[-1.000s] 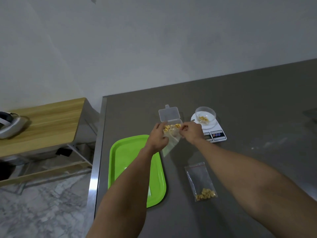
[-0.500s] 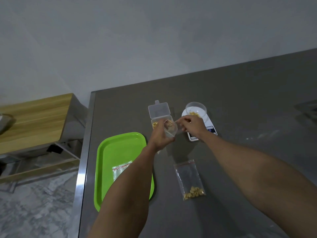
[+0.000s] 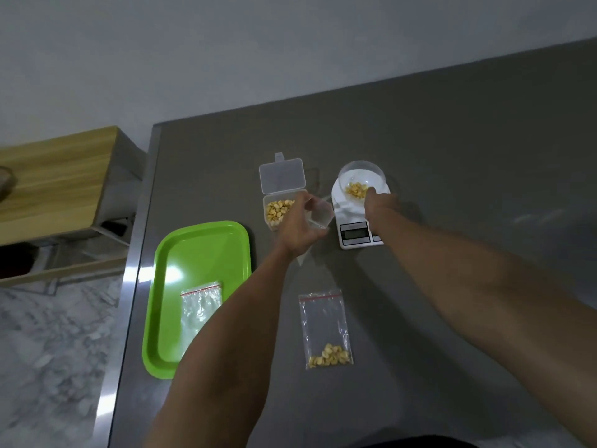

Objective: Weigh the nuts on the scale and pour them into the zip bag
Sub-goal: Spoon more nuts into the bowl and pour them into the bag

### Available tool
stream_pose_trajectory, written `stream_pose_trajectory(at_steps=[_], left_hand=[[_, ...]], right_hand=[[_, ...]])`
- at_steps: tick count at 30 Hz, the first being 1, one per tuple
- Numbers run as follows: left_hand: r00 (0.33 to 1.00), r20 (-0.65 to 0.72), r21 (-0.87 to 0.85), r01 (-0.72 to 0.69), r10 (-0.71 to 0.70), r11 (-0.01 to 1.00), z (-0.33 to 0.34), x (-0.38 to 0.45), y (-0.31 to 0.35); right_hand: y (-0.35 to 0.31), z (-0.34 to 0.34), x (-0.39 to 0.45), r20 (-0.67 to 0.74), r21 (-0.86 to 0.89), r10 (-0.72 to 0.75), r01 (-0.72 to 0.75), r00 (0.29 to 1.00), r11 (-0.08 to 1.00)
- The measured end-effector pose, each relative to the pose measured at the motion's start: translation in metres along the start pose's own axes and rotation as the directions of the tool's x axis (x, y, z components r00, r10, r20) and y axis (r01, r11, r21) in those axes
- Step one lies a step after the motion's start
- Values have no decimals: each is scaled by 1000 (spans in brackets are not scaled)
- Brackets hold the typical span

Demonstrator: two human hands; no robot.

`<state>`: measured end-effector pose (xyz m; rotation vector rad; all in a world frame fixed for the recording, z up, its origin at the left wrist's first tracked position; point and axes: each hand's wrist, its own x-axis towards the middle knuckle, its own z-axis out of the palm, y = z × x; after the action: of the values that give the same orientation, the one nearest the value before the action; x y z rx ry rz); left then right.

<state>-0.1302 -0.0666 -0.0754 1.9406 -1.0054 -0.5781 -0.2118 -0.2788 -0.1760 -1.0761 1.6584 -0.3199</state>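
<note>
1. Left hand (image 3: 298, 226) closed around an open, empty zip bag (image 3: 318, 215), held mouth-up just above the grey table (image 3: 452, 156), between the nut box and the scale.
2. Right hand (image 3: 378, 205) reaching over the white scale (image 3: 353, 232), fingertips at the rim of the clear bowl (image 3: 361, 173); grip on the bowl hard to judge, possibly only touching.
3. Nuts (image 3: 356, 190) piled in that bowl, on the scale platform.
4. More nuts in the clear hinged box (image 3: 277, 210), lid flipped back.
5. Nearer, a filled bag (image 3: 324, 329) flat on the table; spare bags (image 3: 200, 305) on the green tray (image 3: 200, 247).
</note>
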Motion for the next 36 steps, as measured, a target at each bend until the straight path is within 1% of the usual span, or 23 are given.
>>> stream_pose_trajectory(at_steps=[1, 2, 3, 4, 6, 7, 9, 10, 11, 12, 15, 17, 19, 22, 25, 28, 31, 34, 36], left_hand=[[1000, -2, 5, 8, -8, 1000, 2, 1, -1], [1000, -8, 3, 17, -17, 1000, 5, 2, -3], [999, -20, 3, 27, -26, 1000, 7, 4, -5], [999, -31, 3, 33, -33, 999, 8, 5, -7], [998, -35, 15, 58, -58, 998, 10, 4, -9], [997, -30, 15, 70, -70, 997, 10, 4, -9], [996, -22, 17, 88, -88, 996, 9, 2, -9], [996, -21, 18, 92, -92, 996, 9, 2, -10], [996, -21, 19, 92, -92, 996, 8, 1, -9], [996, -25, 18, 89, -89, 996, 8, 0, -9], [997, -44, 5, 65, -64, 998, 5, -3, -5], [998, -46, -4, 37, -38, 999, -1, -5, 2], [998, -57, -31, 23, -25, 999, -8, -8, 7], [994, -103, -53, 23, -29, 998, -20, -12, 13], [986, -157, -52, 47, -55, 998, -36, -12, 18], [973, -221, -48, 59, -68, 997, -49, -10, 21], [964, -259, -44, 48, -57, 998, -60, -11, 23], [951, -307, -45, 22, -35, 999, -72, -11, 25], [949, -313, -56, 10, -27, 998, -81, -14, 25]], right_hand=[[7, 13, 36, 2, -19, 34, -34, 999, 999], [6, 18, 47, 17, -54, 73, -72, 997, 996], [-1, 15, 40, 32, -69, 98, -95, 995, 993], [-8, 9, 24, 76, -95, 106, -99, 991, 991], [-16, -3, -6, 146, -224, 122, -88, 982, 971], [-16, -4, -11, 152, -230, 127, -90, 980, 969], [-12, -3, 0, 188, -154, 75, -47, 979, 987], [-9, -3, 5, 184, -95, 62, -45, 981, 994], [-8, -2, 11, 134, -17, 85, -83, 987, 996], [-10, -7, -1, 79, 52, 101, -105, 992, 993], [-18, -20, -41, -8, 185, 40, -38, 999, 982], [-24, -24, -59, -48, 236, 5, 6, 999, 972], [-30, -25, -68, -37, 277, -51, 59, 998, 959], [-48, -29, -105, 26, 258, -106, 96, 994, 961], [-64, -24, -141, 93, 250, -191, 162, 977, 954], [-76, -19, -171, 166, 220, -300, 261, 939, 940], [-81, -13, -198, 221, 170, -435, 405, 873, 898], [-84, -7, -225, 219, 119, -590, 578, 777, 807], [-83, -3, -241, 203, 57, -675, 680, 709, 731]])
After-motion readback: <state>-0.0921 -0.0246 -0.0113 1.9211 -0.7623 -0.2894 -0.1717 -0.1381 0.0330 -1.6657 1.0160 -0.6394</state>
